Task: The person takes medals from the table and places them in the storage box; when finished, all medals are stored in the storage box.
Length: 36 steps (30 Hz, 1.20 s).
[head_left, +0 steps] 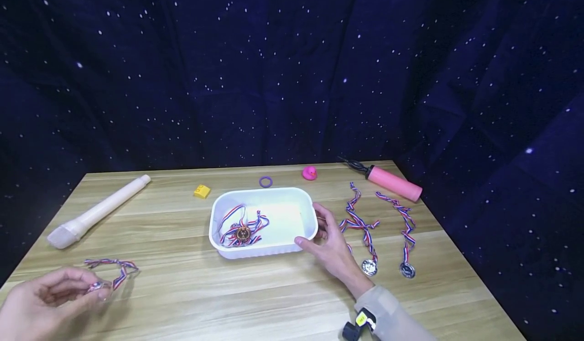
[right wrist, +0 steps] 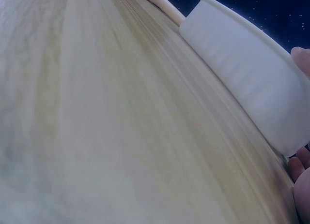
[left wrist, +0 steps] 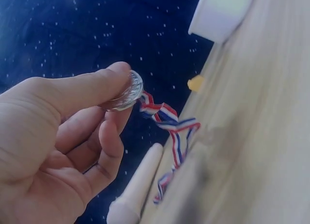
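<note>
At the near left, my left hand [head_left: 57,298] pinches a silver medal [left wrist: 130,93] between thumb and fingers. Its red, white and blue striped ribbon [left wrist: 167,112] trails down towards the tabletop. A white plastic tub [head_left: 262,252] stands on the table in the middle. My right hand [head_left: 332,244] grips its right end, the thumb at the front rim and the fingers around the side. Inside the tub's left half lies a bronze-coloured medal [head_left: 243,234] on its bunched striped ribbon. In the right wrist view only the thumb and some fingertips show beside the tub [right wrist: 242,69].
Two silver medals [head_left: 369,267] with striped ribbons lie right of the tub. Behind them is a pink hand pump [head_left: 394,183]. A pink rubber duck [head_left: 309,173], a purple ring [head_left: 265,181] and a yellow block [head_left: 202,191] sit along the back. An off-white toy microphone [head_left: 98,212] lies left.
</note>
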{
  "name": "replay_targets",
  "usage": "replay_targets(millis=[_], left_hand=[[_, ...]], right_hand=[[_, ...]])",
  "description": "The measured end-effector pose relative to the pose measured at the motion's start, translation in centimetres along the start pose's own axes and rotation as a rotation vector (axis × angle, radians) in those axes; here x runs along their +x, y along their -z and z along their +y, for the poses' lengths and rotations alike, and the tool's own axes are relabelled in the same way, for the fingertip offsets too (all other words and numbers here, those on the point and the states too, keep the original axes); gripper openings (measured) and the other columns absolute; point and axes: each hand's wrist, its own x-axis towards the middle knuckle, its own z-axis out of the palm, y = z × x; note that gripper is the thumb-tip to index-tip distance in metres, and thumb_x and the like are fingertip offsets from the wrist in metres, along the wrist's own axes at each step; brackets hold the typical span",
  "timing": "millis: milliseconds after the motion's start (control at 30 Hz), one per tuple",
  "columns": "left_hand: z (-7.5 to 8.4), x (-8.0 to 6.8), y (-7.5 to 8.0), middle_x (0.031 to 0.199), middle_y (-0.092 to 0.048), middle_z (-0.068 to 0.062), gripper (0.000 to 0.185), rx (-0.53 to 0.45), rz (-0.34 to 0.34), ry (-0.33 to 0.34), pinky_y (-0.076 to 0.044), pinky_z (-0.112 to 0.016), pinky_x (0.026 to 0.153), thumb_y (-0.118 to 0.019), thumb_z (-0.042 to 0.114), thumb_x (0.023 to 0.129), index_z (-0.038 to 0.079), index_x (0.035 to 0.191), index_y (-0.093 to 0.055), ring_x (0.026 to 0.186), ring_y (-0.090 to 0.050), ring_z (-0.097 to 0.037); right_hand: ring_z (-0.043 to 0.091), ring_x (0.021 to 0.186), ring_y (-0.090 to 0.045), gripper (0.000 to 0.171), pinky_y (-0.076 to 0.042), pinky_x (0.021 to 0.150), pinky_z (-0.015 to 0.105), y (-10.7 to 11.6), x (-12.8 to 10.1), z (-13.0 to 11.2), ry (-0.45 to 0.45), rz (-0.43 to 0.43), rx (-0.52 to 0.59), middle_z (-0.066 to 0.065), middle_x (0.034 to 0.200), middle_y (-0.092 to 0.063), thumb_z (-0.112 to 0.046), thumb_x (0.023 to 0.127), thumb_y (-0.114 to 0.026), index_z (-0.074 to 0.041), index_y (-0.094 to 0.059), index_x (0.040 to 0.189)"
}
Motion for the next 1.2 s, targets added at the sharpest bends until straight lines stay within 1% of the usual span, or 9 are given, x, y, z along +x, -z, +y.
replay_targets(millis=[67,167,333,467,567,800,1000,1100,1200], left_hand=[[0.6,0.5,0.0,0.087,-0.084,0.002,0.028,-0.002,-0.018,-0.027,-0.062,-0.013,0.069,-0.084,-0.025,0.081,-0.005,0.099,-0.076,0.078,-0.079,0.000],[1.5,1.4,-0.1,0.094,-0.085,0.006,0.027,0.072,-0.032,-0.065,-0.061,-0.012,0.072,-0.085,-0.019,0.085,-0.001,0.104,-0.079,0.083,-0.080,0.000],[3.4,3.1,-0.1,0.106,-0.085,0.008,0.028,0.128,-0.056,-0.107,-0.060,-0.010,0.077,-0.086,-0.009,0.091,0.006,0.114,-0.082,0.089,-0.080,0.000],[4.9,4.5,-0.4,0.108,-0.085,0.011,0.024,0.161,-0.046,-0.117,-0.056,-0.010,0.072,-0.087,0.001,0.095,0.013,0.116,-0.084,0.084,-0.078,-0.001],[6.1,5.7,-1.0,0.104,-0.085,0.011,0.022,0.156,-0.028,-0.126,-0.055,-0.013,0.067,-0.088,0.003,0.096,0.013,0.115,-0.084,0.079,-0.076,-0.002],[9.8,8.7,-1.9,0.097,-0.084,0.013,0.026,0.062,0.032,-0.196,-0.059,-0.012,0.063,-0.088,-0.009,0.090,0.001,0.113,-0.082,0.075,-0.078,0.000],[13.7,11.1,-2.5,0.104,-0.084,0.011,0.028,0.062,0.080,-0.274,-0.057,-0.010,0.070,-0.088,-0.007,0.091,0.003,0.117,-0.083,0.081,-0.077,-0.001],[15.3,12.1,-2.8,0.102,-0.085,0.006,0.031,-0.005,0.096,-0.277,-0.059,-0.011,0.072,-0.086,-0.008,0.092,0.000,0.121,-0.081,0.082,-0.078,-0.004],[16.6,13.2,-3.3,0.101,-0.085,0.000,0.037,-0.138,0.102,-0.297,-0.061,-0.012,0.075,-0.084,-0.013,0.091,-0.007,0.127,-0.077,0.085,-0.078,-0.008]], right_hand=[[0.032,0.141,-0.059,0.104,-0.054,0.112,0.036,0.0,0.0,0.0,0.000,-0.001,0.001,0.014,0.159,-0.059,-0.019,0.086,-0.098,-0.016,-0.039,0.170],[0.033,0.142,-0.058,0.103,-0.054,0.113,0.037,0.0,0.0,0.1,0.000,-0.003,0.002,0.014,0.160,-0.058,-0.019,0.086,-0.098,-0.016,-0.038,0.171],[0.032,0.142,-0.058,0.103,-0.054,0.114,0.038,0.1,-0.1,0.1,-0.003,0.000,-0.003,0.013,0.159,-0.059,-0.020,0.087,-0.098,-0.017,-0.039,0.170],[0.031,0.143,-0.058,0.102,-0.053,0.114,0.039,0.1,-0.1,0.0,-0.007,-0.002,-0.005,0.013,0.159,-0.059,-0.020,0.087,-0.098,-0.017,-0.039,0.170],[0.032,0.143,-0.058,0.103,-0.053,0.115,0.039,0.1,-0.1,0.0,-0.008,-0.006,-0.007,0.013,0.160,-0.058,-0.020,0.087,-0.098,-0.016,-0.038,0.170],[0.033,0.144,-0.058,0.103,-0.053,0.114,0.037,0.0,0.0,0.0,-0.009,-0.006,-0.004,0.014,0.160,-0.058,-0.020,0.087,-0.098,-0.016,-0.038,0.170],[0.032,0.143,-0.058,0.104,-0.054,0.116,0.041,0.0,-0.1,-0.1,-0.013,-0.003,-0.004,0.014,0.160,-0.058,-0.020,0.086,-0.098,-0.017,-0.038,0.171],[0.033,0.143,-0.058,0.104,-0.054,0.116,0.042,0.0,-0.1,-0.1,-0.008,-0.004,0.000,0.014,0.160,-0.058,-0.020,0.086,-0.098,-0.017,-0.038,0.171],[0.032,0.143,-0.058,0.104,-0.054,0.116,0.041,-0.1,0.0,0.0,-0.007,-0.003,0.001,0.015,0.160,-0.058,-0.020,0.086,-0.098,-0.017,-0.038,0.171]])
